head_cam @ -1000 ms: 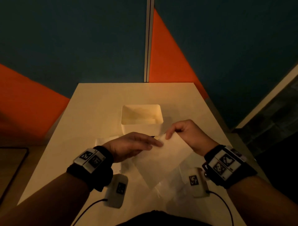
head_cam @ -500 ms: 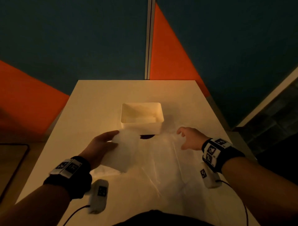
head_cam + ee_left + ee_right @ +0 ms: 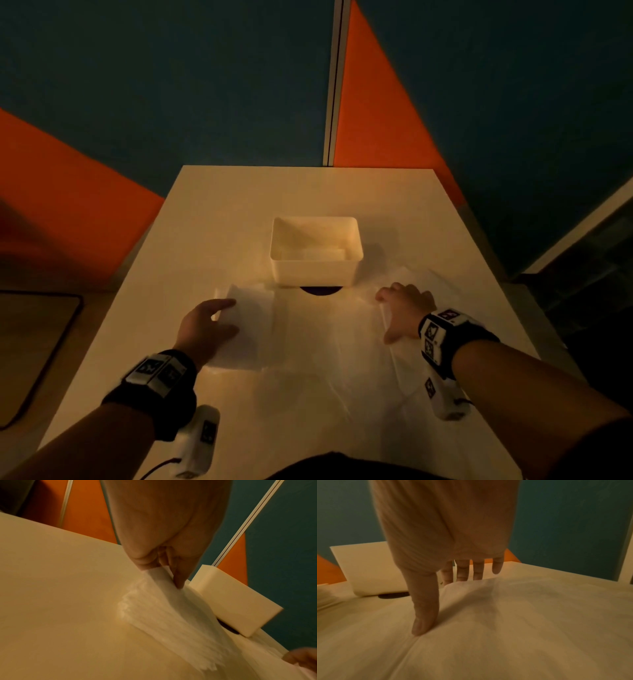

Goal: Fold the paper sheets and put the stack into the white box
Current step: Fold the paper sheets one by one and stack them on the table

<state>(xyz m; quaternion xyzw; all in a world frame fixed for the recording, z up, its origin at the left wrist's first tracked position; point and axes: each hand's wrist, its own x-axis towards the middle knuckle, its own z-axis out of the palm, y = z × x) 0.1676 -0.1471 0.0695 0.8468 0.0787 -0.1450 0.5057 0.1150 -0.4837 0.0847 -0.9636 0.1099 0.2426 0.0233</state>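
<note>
The left hand [image 3: 205, 325] pinches the folded paper [image 3: 250, 325] on the table [image 3: 239, 205]. The right hand [image 3: 402, 308], fingers straight, presses the unfolded sheet [image 3: 325, 359]. The white box [image 3: 317, 270] stands beyond both.

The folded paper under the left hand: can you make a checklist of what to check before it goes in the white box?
1. Left hand holds the folded paper: ok, fingers pinch its far edge.
2. White box open on top: ok.
3. Room in the box: cannot tell, something pale already lies inside.
4. Folded edges lined up: cannot tell, blurred.
5. Right hand free to help: not ok, it rests on the unfolded sheet.
</note>
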